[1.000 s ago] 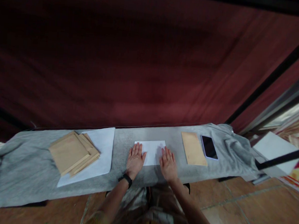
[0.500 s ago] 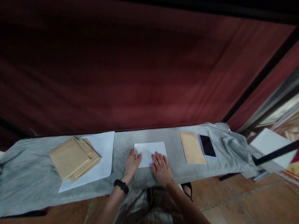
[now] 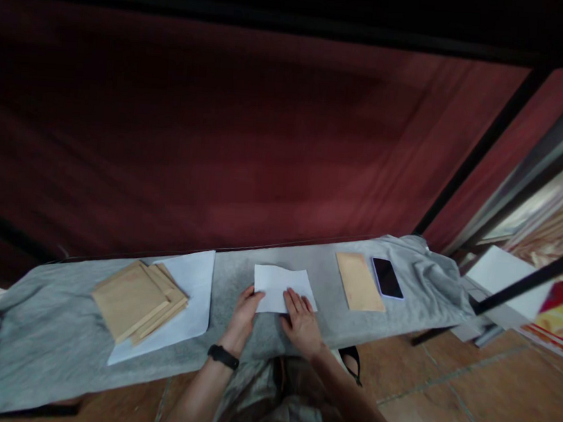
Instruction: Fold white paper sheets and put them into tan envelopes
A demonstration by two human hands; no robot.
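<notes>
A folded sheet of white paper [image 3: 276, 281] lies on the grey cloth in front of me. My left hand [image 3: 244, 308] pinches its left edge, thumb on top and fingers at the side. That side of the paper looks slightly raised, and its far edge is wavy. On the near right part of the sheet, my right hand [image 3: 301, 318] rests flat with fingers stretched out. Right of the hands is a single brown envelope [image 3: 360, 283], and beside it a phone [image 3: 387, 278] with a dark screen.
Several brown envelopes [image 3: 130, 300] are piled at the left, partly over larger white sheets [image 3: 198, 295]. Grey cloth [image 3: 46, 329] covers the narrow bench. Behind it stands a dark red panel [image 3: 265, 171] with black frame bars. A white box-like object [image 3: 508, 285] is beyond the right end.
The paper's far edge has gone from straight to wavy as its left side lifts slightly in my left hand. My right hand's fingers have straightened and drawn closer together on the sheet.
</notes>
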